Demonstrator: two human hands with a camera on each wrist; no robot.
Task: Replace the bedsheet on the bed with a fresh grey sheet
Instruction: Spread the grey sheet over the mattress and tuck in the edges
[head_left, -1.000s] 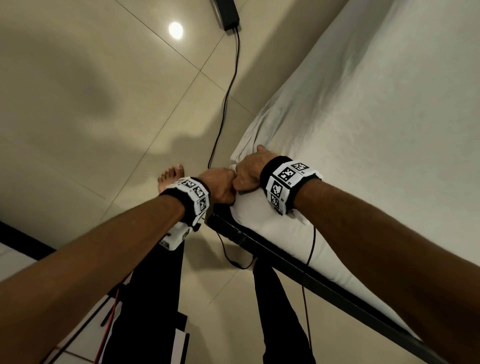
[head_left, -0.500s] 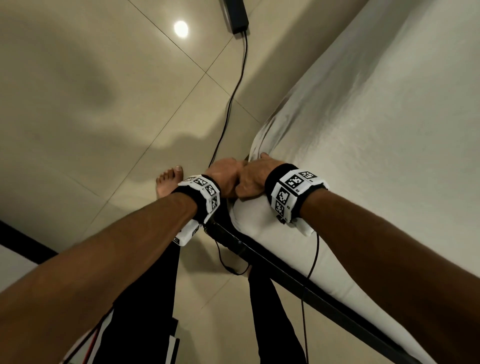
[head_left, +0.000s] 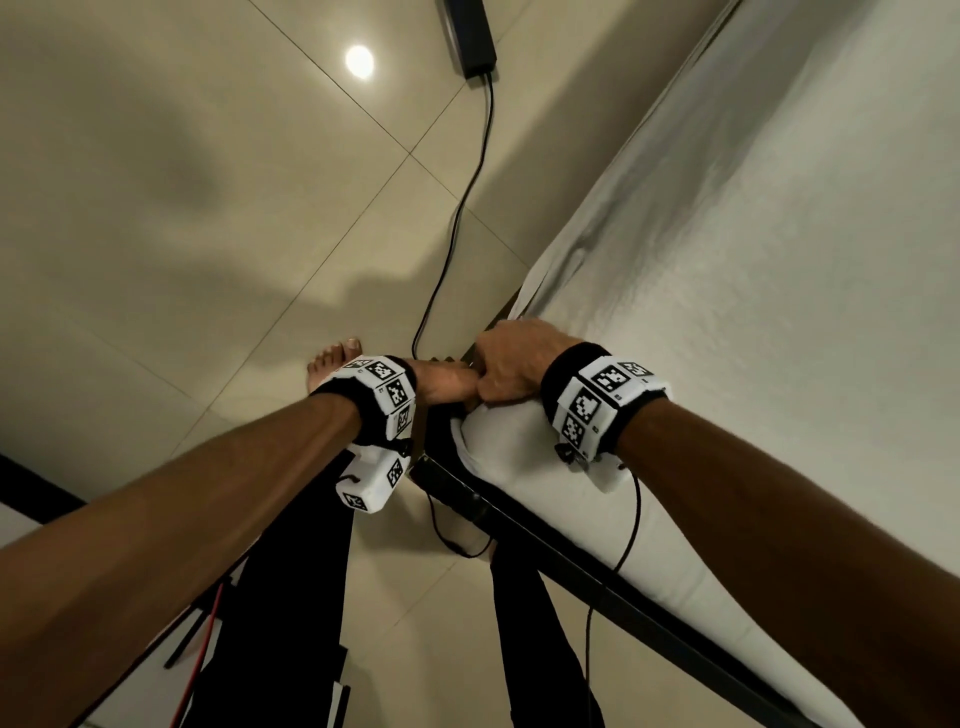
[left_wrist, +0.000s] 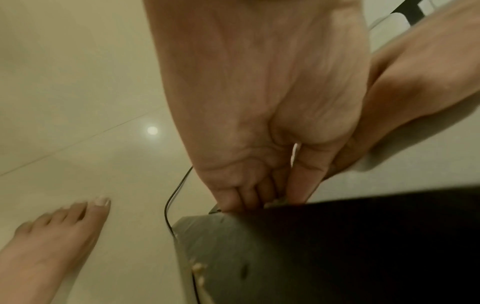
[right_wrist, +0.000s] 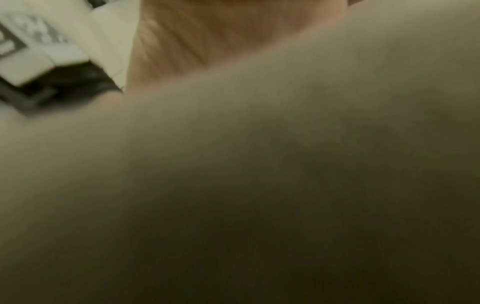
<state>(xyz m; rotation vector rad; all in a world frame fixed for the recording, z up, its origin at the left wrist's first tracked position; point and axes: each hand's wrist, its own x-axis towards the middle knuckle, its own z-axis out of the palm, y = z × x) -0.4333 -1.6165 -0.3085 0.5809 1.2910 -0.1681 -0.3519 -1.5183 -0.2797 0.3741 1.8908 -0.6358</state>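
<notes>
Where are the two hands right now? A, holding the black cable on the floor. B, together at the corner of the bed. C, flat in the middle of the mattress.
B: the left hand and right hand meet at the sheet corner above the bed frame.

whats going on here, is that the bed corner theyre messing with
Yes. A person stands at the corner of the bed, both hands working the pale sheet there. The right hand grips the fabric on top of the corner; the left hand has curled fingers down at the dark bed frame. Whether it holds cloth is unclear.
</notes>
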